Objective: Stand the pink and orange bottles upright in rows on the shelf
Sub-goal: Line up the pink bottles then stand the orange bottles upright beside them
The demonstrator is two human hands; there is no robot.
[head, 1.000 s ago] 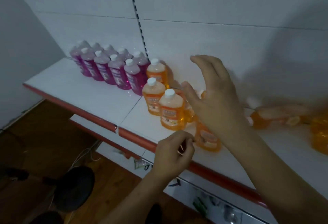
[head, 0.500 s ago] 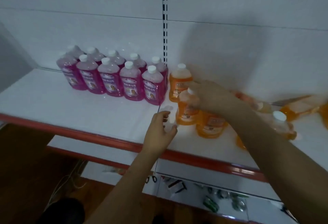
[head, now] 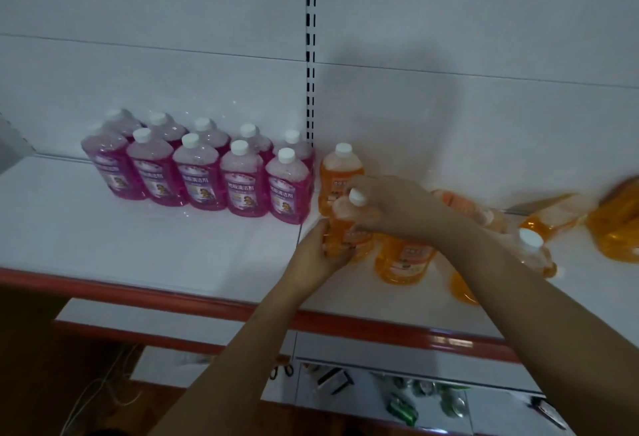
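While the white shelf was seen from above, an upright orange bottle with a white cap was gripped by both hands just right of the shelf's centre seam. The left hand was wrapped around the bottle's lower body from the front-left, and the right hand was curled over its shoulder from the right, just below the cap. The bottle was held close in front of a second orange bottle, which stood upright against the back panel. To the left, touching that pair's side, the pink bottles were lined up upright in two rows of five, labels turned forward. Right of the held bottle another orange bottle was partly hidden under the right forearm; whether it stood fully upright could not be told. Further right, several orange bottles were left lying on their sides, one with its white cap pointed toward the camera. The shelf's front was edged by a red strip.
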